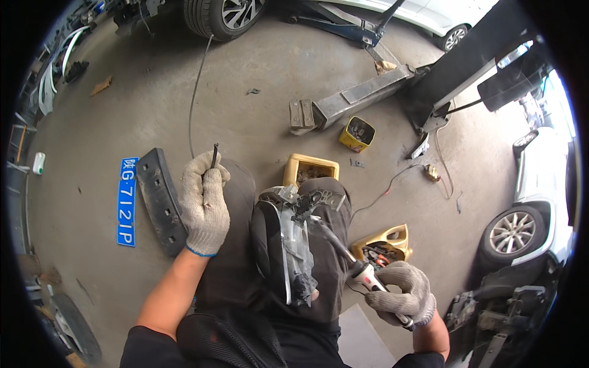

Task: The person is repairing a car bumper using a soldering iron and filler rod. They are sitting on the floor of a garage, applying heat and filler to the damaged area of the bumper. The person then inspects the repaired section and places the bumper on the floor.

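Observation:
My left hand (207, 202), in a knitted work glove, is raised over my left thigh. It pinches a thin black rod (215, 157) that sticks up from the fingers. My right hand (406, 294), gloved too, is wrapped round the white and dark handle of a soldering iron (368, 277). The iron's metal shaft points up and left, its tip at a car lamp unit (297, 245) on my lap. That unit has a clear grey housing, a black side and dark, rough patches at the top and bottom. Whether the tip touches it I cannot tell.
Beside my left leg lie a black plastic bracket (161, 199) and a blue licence plate (127, 202). Cut-open yellow containers (293, 172) stand ahead, another with tools (399, 236) at right. A yellow bucket (357, 147), lift arm (362, 95), cables and cars surround me.

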{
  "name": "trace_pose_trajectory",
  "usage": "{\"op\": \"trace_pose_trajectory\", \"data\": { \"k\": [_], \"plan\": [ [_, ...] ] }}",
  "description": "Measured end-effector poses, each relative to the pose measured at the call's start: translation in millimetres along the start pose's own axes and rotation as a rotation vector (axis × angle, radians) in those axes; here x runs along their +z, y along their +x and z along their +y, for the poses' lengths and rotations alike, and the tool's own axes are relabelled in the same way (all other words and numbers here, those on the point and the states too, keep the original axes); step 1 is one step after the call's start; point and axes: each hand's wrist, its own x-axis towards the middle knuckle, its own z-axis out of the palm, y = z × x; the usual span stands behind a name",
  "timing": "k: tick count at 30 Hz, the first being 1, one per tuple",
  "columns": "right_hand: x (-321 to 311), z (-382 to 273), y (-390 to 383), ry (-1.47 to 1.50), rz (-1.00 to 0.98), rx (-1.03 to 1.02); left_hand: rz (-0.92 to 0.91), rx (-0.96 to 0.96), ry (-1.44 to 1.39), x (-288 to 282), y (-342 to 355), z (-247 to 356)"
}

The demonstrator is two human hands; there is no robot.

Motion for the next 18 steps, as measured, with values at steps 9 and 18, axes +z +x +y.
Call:
{"op": "trace_pose_trajectory", "data": {
  "k": [9,18],
  "plan": [
    [-1.6,-43.9,14.5,0.333,0.818,0.503,-0.207,0.292,0.164,-1.7,7.3,2.2],
    [76.5,18.2,95.7,0.475,1.007,0.427,-0.477,0.143,0.054,20.5,-0.2,31.6]
  ]
}}
